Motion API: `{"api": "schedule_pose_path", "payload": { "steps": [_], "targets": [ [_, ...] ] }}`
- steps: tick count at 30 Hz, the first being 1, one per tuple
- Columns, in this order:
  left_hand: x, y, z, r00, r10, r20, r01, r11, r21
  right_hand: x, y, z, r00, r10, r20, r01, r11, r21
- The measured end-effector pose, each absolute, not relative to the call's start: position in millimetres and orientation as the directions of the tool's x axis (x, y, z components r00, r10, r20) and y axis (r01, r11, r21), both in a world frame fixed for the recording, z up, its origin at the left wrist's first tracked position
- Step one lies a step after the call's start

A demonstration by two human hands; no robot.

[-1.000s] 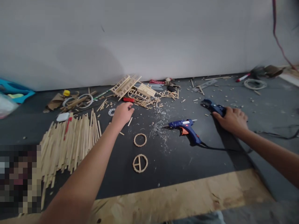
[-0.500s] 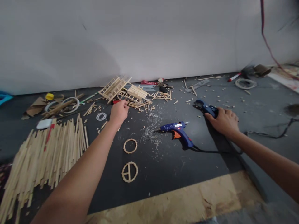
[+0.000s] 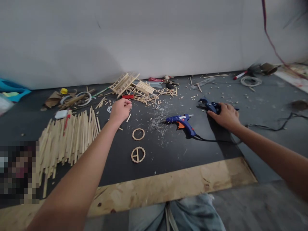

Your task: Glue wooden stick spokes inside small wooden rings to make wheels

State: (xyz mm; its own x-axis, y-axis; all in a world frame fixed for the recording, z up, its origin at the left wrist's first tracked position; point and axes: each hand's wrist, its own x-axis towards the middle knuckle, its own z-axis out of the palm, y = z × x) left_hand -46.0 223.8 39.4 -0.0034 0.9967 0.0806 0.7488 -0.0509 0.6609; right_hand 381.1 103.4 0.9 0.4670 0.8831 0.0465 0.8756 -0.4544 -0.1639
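Note:
My left hand (image 3: 121,110) hovers over the dark board with its fingers pinched together; whether anything small is between them cannot be made out. Just beyond it lie a red object (image 3: 127,96) and small wooden models (image 3: 125,84). My right hand (image 3: 225,115) rests around a dark blue cutter-like tool (image 3: 211,106) lying on the table. Between the hands is a blue glue gun (image 3: 181,120) with an orange trigger, on its side. Two small wooden rings lie nearer me: a plain one (image 3: 138,134) and one with inner bars (image 3: 138,155).
A pile of thin wooden sticks (image 3: 69,138) spreads at the left, with a white case (image 3: 61,114) behind it. Glue strands and wood bits litter the middle. The glue gun's black cable (image 3: 216,140) runs right. A wall stands at the back.
The camera view has shifted, so the board's near edge and my legs show more. My left hand has moved slightly away from the red object, which is now more visible. My right hand stays on the tool.

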Motion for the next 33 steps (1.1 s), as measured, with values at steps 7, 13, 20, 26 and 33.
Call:
{"api": "schedule_pose_path", "payload": {
  "steps": [7, 13, 20, 26, 33],
  "targets": [
    [-42, 141, 70, 0.148, 0.981, -0.126, 0.000, 0.128, 0.992, 323, 85, 51, 0.377, 0.898, 0.229, 0.879, -0.269, -0.393],
    [-18, 59, 71, 0.301, 0.911, -0.281, -0.193, 0.346, 0.918, 204, 35, 78, -0.263, 0.937, -0.230, 0.422, -0.103, -0.901],
    [-9, 7, 46, 0.344, 0.853, -0.392, -0.236, 0.483, 0.843, 156, -3, 57, -0.393, 0.867, -0.307, 0.325, -0.181, -0.928],
    [-26, -4, 29, 0.122, 0.930, -0.346, 0.029, 0.345, 0.938, 157, -5, 42, -0.347, 0.897, -0.273, 0.382, -0.130, -0.915],
    [-57, 5, 10, 0.039, 0.993, 0.115, 0.738, -0.106, 0.666, 155, -6, 33, -0.301, 0.880, -0.367, 0.255, -0.297, -0.920]
  ]
}}
